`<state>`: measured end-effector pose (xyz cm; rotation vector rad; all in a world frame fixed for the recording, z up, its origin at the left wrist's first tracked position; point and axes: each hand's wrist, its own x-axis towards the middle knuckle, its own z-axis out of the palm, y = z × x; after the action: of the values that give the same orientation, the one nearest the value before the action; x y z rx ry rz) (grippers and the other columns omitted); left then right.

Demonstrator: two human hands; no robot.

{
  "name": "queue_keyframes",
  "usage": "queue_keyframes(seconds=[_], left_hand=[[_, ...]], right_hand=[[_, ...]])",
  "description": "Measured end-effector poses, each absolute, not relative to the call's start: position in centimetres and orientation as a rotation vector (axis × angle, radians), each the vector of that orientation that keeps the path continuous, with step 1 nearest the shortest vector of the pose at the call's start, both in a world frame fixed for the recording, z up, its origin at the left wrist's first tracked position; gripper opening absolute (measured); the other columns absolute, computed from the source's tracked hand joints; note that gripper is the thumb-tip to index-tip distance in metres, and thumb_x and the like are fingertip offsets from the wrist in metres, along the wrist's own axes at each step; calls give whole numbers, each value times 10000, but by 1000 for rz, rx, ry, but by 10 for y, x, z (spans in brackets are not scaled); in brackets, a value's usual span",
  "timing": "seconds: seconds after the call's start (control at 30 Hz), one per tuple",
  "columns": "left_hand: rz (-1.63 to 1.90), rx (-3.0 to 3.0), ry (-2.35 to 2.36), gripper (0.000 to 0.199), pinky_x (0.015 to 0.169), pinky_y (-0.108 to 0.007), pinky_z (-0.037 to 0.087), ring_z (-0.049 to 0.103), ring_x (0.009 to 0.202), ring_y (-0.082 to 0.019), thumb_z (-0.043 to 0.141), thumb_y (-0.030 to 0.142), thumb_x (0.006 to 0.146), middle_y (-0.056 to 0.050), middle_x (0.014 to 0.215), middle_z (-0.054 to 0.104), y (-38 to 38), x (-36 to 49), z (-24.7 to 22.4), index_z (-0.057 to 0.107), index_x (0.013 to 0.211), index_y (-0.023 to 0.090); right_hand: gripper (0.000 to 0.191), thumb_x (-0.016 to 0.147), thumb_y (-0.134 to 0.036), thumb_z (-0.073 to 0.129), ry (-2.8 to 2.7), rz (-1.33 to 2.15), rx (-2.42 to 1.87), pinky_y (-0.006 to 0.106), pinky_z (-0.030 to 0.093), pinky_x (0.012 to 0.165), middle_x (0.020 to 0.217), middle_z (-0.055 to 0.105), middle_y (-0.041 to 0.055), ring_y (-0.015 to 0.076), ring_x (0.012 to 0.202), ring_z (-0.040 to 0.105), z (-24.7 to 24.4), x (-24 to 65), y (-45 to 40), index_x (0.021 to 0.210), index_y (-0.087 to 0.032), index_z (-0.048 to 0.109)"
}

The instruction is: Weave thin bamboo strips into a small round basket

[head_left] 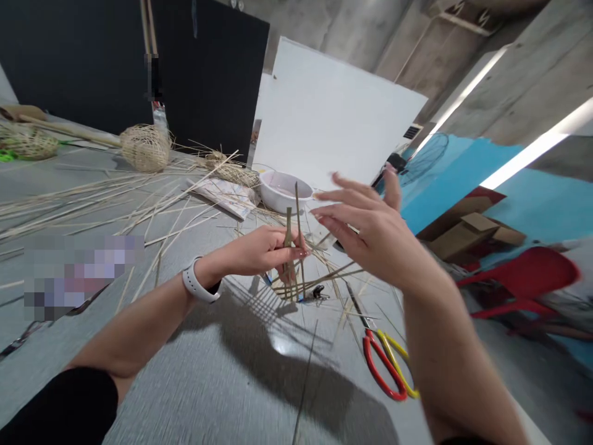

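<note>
My left hand (273,250), below a white wristband, closes around upright bamboo strips (288,228) of a small, partly woven piece (290,290) on the grey table. Its thumb and fingers pinch the strips. Raised to the right of the weave is my right hand (370,222), fingers stretched and spread, with nothing seen in them. Its fingertips are apart from the strips. A small black clip (319,292) sits at the weave's lower right edge. Scissors (382,358) with one red and one yellow handle lie on the table under my right forearm.
A white basin (286,190) stands behind the weave. Long loose strips (115,198) spread over the left of the table (185,383). A round woven basket (145,148) is at the back left. Right of the table are a red chair (528,278) and cardboard boxes (472,238).
</note>
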<state>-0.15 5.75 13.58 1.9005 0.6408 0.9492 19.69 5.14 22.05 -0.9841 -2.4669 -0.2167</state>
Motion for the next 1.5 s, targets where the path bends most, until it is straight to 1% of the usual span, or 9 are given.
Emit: queue_keyframes(seconds=[0.13,0.27,0.43,0.8,1.0,1.1,1.17,1.4,1.5], left_hand=[[884,2097,574,254,636,-188,541,680,669,-115,531,295,933,-52,862,675,55,-7,141,648,761,150],[792,2151,533,177,630,-203,536,678,651,-127,535,285,919,-35,802,682,53,-11,141,666,877,173],[750,1963,613,169,532,-195,514,689,579,-138,550,327,922,1,666,650,55,-24,142,611,874,177],[777,2072,690,125,494,-196,484,674,524,-138,557,257,919,11,602,647,54,-22,136,621,852,172],[757,2047,694,134,514,-189,489,683,558,-134,539,275,925,11,632,648,64,-17,121,612,887,170],[786,2087,709,160,533,-202,496,689,578,-139,515,290,935,-11,689,681,66,-19,121,614,899,169],[807,2100,745,180,540,-218,505,691,578,-148,505,302,938,-23,702,690,67,-20,122,618,906,166],[852,1957,765,226,549,-224,532,703,590,-150,537,357,929,-34,714,697,70,-21,116,637,895,157],[826,1869,778,272,545,-219,519,719,632,-170,589,408,902,-62,709,719,71,-22,116,664,862,149]], right_hand=[[264,908,-352,506,-3033,228,-960,526,372,1061,779,728,-25,199,848,676,244,199,66,840,-282,752],[229,878,-387,579,-3051,566,-933,328,500,768,737,726,-10,168,691,643,235,198,67,799,-270,759],[207,849,-362,615,-2980,694,-915,305,497,710,732,713,12,170,694,640,219,205,61,727,-247,736],[175,825,-314,620,-3004,840,-992,300,496,710,732,724,10,166,703,640,198,212,90,745,-220,744],[207,755,-246,675,-3043,775,-1023,308,505,802,968,775,32,194,869,679,199,188,91,928,-235,788],[148,806,-292,652,-3122,794,-984,278,478,699,747,738,6,153,692,621,191,175,86,775,-217,776],[224,835,-303,628,-3087,818,-998,254,436,621,615,667,-17,120,591,541,184,171,86,670,-202,741],[312,811,-330,652,-2892,974,-1036,243,372,546,505,520,-51,93,523,423,167,174,91,536,-183,636],[272,795,-304,658,-2852,1063,-979,247,383,560,514,542,-53,93,525,449,166,174,91,551,-183,644]])
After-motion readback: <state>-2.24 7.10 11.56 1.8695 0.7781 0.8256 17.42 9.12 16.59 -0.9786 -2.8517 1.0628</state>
